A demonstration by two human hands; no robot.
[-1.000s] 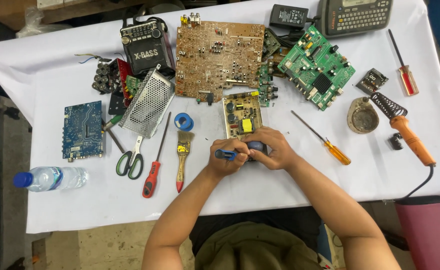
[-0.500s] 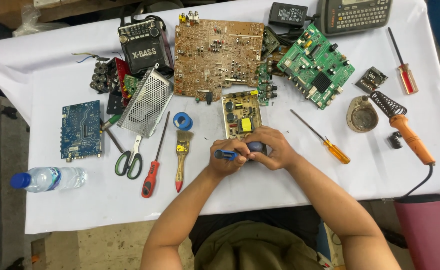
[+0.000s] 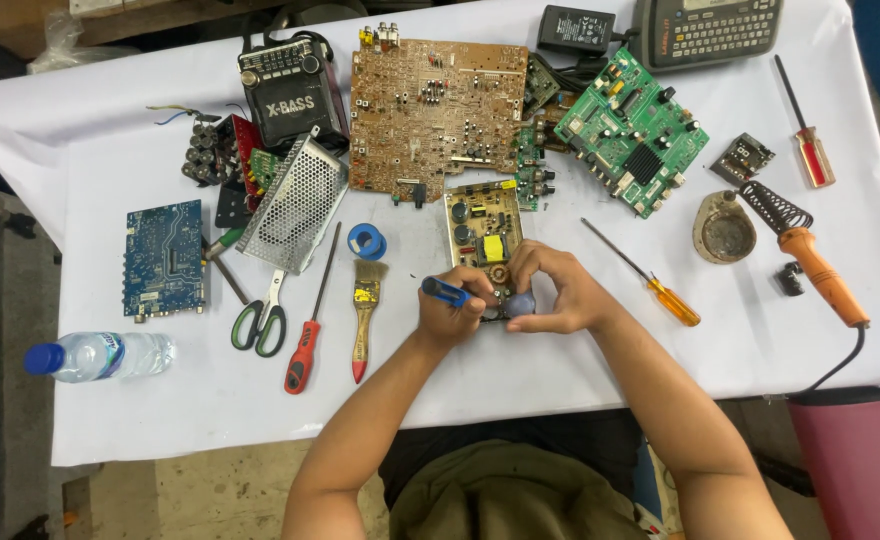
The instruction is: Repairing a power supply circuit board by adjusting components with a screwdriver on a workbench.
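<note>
A small tan circuit board with a yellow transformer lies on the white cloth just beyond my hands. My left hand is closed around a blue-handled tool, its tip aimed at the near end of the board. My right hand grips the board's near edge, and a blue rounded piece shows beside its thumb. The near end of the board is hidden under my fingers.
A large brown circuit board, a green board, a blue board, a metal mesh cover, scissors, a red screwdriver, a brush, blue tape, an orange screwdriver, a soldering iron, and a water bottle surround me.
</note>
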